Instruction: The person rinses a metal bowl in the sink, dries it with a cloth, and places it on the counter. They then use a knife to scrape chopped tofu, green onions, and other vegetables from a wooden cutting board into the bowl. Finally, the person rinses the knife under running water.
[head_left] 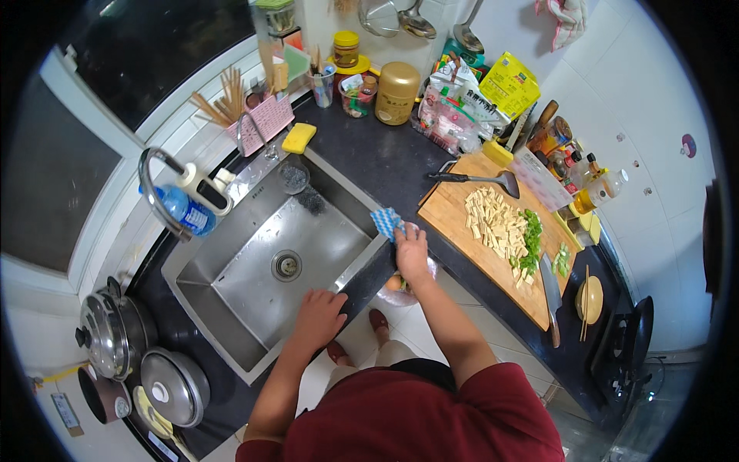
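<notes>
My right hand (412, 252) grips a blue-and-white checked dishcloth (386, 223) at the counter's corner, beside the right rim of the steel sink (265, 231). My left hand (320, 314) rests on the sink's front edge with its fingers laid out and nothing in them. Inside the sink is a drain (286, 266); a wire scouring pad (294, 177) lies at the far corner with dark wet specks by it. Below my right wrist, partly hidden by the counter edge and forearm, a shiny bowl (399, 296) holds something round and orange-brown.
Right of me, a wooden cutting board (446, 208) carries sliced pale strips, chopped greens, a spatula (477, 179) and a knife (551, 292). A yellow bowl (590, 299) with chopsticks stands beyond. Lidded pots (173, 385) sit left; the faucet (154, 192) arches over the sink's left side.
</notes>
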A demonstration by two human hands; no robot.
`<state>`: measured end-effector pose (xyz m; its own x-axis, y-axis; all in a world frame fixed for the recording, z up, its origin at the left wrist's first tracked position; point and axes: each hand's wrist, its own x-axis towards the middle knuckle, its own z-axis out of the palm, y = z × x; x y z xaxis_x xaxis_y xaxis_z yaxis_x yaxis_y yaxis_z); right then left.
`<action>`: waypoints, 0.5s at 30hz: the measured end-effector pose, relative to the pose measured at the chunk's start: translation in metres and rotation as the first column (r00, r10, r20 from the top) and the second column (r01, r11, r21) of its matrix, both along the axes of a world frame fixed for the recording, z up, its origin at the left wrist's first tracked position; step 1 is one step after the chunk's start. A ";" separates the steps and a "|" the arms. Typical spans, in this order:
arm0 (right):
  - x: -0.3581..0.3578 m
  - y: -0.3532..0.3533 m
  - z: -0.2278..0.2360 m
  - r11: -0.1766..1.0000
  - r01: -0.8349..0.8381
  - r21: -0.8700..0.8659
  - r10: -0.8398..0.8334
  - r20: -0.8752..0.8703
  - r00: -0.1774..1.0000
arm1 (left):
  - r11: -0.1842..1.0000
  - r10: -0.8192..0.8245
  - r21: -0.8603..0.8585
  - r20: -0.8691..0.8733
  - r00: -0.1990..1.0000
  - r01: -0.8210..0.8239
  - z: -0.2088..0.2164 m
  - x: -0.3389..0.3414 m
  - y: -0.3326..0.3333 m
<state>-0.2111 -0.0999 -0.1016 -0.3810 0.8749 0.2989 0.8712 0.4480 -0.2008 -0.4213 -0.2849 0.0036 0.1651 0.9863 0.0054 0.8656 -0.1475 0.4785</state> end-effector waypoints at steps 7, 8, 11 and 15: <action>0.015 -0.034 0.048 0.979 0.099 -0.178 -0.126 -0.148 0.981 | 1.000 0.017 -0.008 -0.006 1.000 -0.017 0.010 -0.039 -0.065; 0.009 -0.036 0.050 0.990 0.098 -0.104 -0.117 -0.198 0.973 | 0.999 0.029 -0.036 -0.006 1.000 -0.029 0.011 -0.044 -0.073; -0.008 -0.037 0.017 0.992 0.092 -0.082 -0.106 -0.196 0.975 | 0.996 0.047 -0.068 -0.024 0.999 -0.048 0.006 -0.054 -0.099; -0.059 -0.092 -0.005 0.999 -0.051 -0.015 0.051 -0.018 0.999 | 0.990 0.133 -0.036 -0.061 0.989 -0.136 -0.002 -0.067 -0.137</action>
<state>-0.2702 -0.1919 -0.1067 -0.4199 0.8592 0.2922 0.8436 0.4883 -0.2235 -0.4883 -0.4215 0.0013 0.0298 0.9987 -0.0404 0.9027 -0.0095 0.4302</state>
